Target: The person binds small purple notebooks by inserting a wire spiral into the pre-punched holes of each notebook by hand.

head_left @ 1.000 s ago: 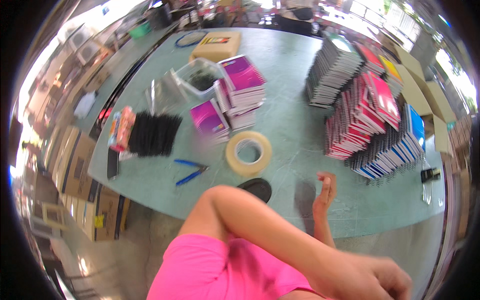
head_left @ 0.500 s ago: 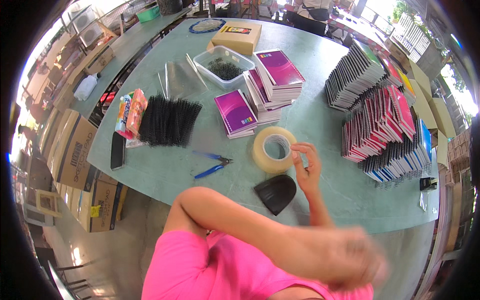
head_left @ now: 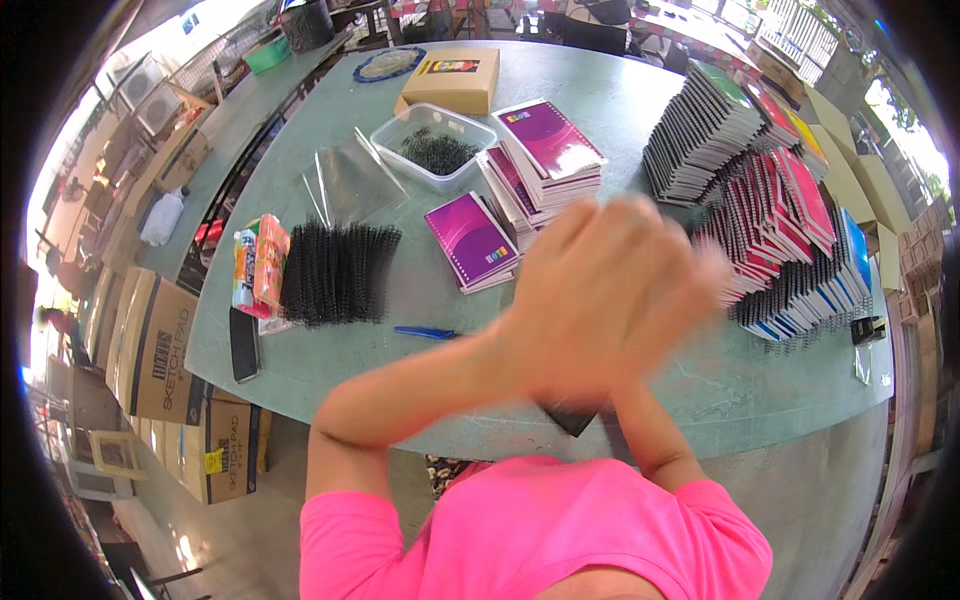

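My left hand (head_left: 610, 290) is raised over the middle of the table, its back toward me and its fingers smeared by motion. Behind it, my right hand is hidden; only my right forearm (head_left: 655, 430) shows. The tape roll is covered too. Just one blue handle of the cutting pliers (head_left: 425, 331) sticks out beside my left wrist. Under my hands, part of a black rounded pad (head_left: 572, 418) can be seen. Beyond them lie purple notebooks (head_left: 550, 140), stacked, with a shorter pile (head_left: 470, 240) to their left, pages punched along one edge.
Black spiral coils (head_left: 338, 275) lie at the left, beside colourful packets (head_left: 260, 265) and a dark phone-like slab (head_left: 244, 343). A clear tub (head_left: 385, 135) holds small black pieces near a cardboard box (head_left: 460, 80). Bound notebooks (head_left: 765, 225) are heaped at the right.
My left hand has swung from the lower right up over the table's middle, now covering my right hand and the tape roll. The view has shifted slightly.
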A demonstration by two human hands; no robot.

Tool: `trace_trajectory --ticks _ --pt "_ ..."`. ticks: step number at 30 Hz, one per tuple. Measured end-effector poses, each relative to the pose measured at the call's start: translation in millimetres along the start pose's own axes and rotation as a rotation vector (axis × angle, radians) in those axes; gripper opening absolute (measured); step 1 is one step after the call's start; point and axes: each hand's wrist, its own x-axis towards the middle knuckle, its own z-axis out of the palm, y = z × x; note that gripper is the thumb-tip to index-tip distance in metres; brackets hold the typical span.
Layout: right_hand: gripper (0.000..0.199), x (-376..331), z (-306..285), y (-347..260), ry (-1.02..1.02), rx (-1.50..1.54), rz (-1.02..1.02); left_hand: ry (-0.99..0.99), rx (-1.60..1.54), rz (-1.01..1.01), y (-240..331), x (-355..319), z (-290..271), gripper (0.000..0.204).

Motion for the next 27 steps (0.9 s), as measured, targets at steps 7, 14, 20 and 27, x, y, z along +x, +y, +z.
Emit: trace_trajectory --ticks 7,14,20,27 --pt "0.039 0 -4 11 -0.026 0.119 0.016 -0.656 0.667 -0.22 -101 -90 96 0.053" --pt "0.032 14 -32 18 0.069 0.496 0.023 -0.828 0.477 -0.237 -97 -76 68 0.036" --pt "0.03 36 -69 12 0.038 0.711 0.091 -0.824 0.406 -0.249 -100 -71 58 0.032" --pt "0.028 42 -100 10 0.181 1.279 0.267 -0.375 -0.295 -0.731 -50 -34 14 0.023"
